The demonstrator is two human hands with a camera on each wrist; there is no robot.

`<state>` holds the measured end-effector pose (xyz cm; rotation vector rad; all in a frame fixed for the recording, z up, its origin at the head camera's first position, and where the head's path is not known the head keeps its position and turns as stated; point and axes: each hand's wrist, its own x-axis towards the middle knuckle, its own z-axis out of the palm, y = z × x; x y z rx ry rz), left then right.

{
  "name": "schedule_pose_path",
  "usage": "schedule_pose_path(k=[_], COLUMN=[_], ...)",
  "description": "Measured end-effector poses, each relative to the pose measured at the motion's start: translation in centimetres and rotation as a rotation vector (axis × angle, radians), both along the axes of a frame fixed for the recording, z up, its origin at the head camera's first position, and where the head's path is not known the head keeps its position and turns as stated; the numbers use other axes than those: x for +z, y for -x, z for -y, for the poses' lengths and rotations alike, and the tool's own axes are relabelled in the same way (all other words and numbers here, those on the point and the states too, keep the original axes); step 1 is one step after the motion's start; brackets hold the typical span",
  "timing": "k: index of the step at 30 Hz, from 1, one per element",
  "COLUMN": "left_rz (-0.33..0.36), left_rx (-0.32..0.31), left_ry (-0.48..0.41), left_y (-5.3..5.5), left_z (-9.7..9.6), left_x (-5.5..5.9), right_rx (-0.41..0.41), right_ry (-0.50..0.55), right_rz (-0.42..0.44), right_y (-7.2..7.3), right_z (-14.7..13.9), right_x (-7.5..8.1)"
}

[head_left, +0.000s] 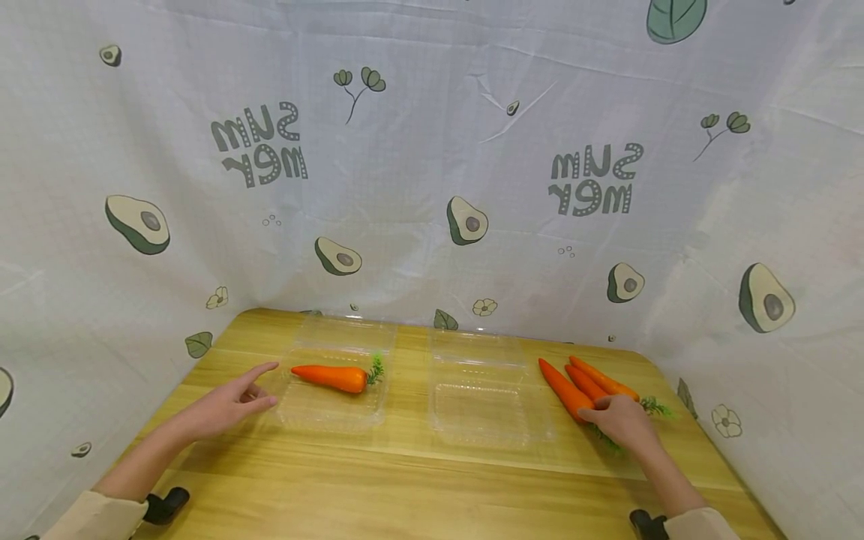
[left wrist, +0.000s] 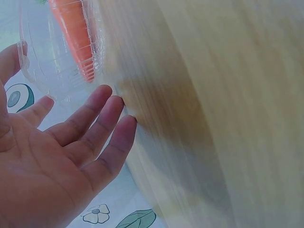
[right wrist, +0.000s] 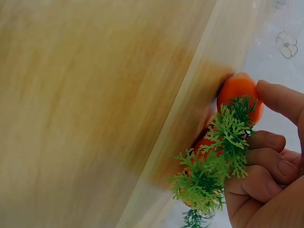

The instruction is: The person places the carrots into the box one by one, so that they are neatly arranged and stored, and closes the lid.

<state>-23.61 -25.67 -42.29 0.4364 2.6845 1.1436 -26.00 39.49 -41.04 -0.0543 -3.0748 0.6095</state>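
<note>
My left hand [head_left: 223, 409] hovers at the left side of a clear plastic box [head_left: 297, 412], fingers spread and relaxed, holding nothing. In the left wrist view, its fingertips [left wrist: 126, 124] are close to the box's edge. A carrot with a green leafy top [head_left: 331, 376] lies across that box. On the right, my right hand [head_left: 624, 421] pinches the thick end of a carrot [head_left: 562, 386], thumb on one side and curled fingers on the other. Two more carrots [head_left: 610, 381] lie beside it, partly behind the hand. Their leafy tops [right wrist: 202, 178] hang below the fingers in the right wrist view.
A second clear plastic box [head_left: 475, 412], its lid folded back, stands between the left box and the carrots. Both rest on a wooden table [head_left: 378, 487]. A white curtain printed with avocados [head_left: 405, 150] rises behind and at both sides.
</note>
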Motion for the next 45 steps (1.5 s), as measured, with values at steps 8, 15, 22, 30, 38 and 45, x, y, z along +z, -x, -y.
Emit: schedule_pose_path(k=[8, 15, 22, 30, 38, 45], left_rz=[-0.006, -0.008, 0.002, -0.001, -0.004, -0.005], left_rx=[0.009, 0.007, 0.006, 0.006, 0.004, 0.006], left_ry=[0.014, 0.01, 0.001, -0.001, 0.0, 0.008], left_y=[-0.24, -0.26, -0.13, -0.1, -0.16, -0.15], left_z=[-0.15, -0.23, -0.1, -0.04, -0.15, -0.16], left_x=[0.18, 0.21, -0.09, -0.14, 0.02, 0.05], right_rx=[-0.006, -0.005, -0.004, 0.0, -0.017, -0.021], right_ry=[0.0, 0.007, 0.002, -0.008, 0.005, 0.016], right_rz=[0.005, 0.009, 0.004, -0.005, -0.017, -0.002], right_y=[0.01, -0.02, -0.04, -0.12, -0.21, -0.39], right_z=[-0.01, 0.03, 0.07, 0.24, 0.1, 0.2], right_x=[-0.07, -0.17, -0.25, -0.11, -0.04, 0.15])
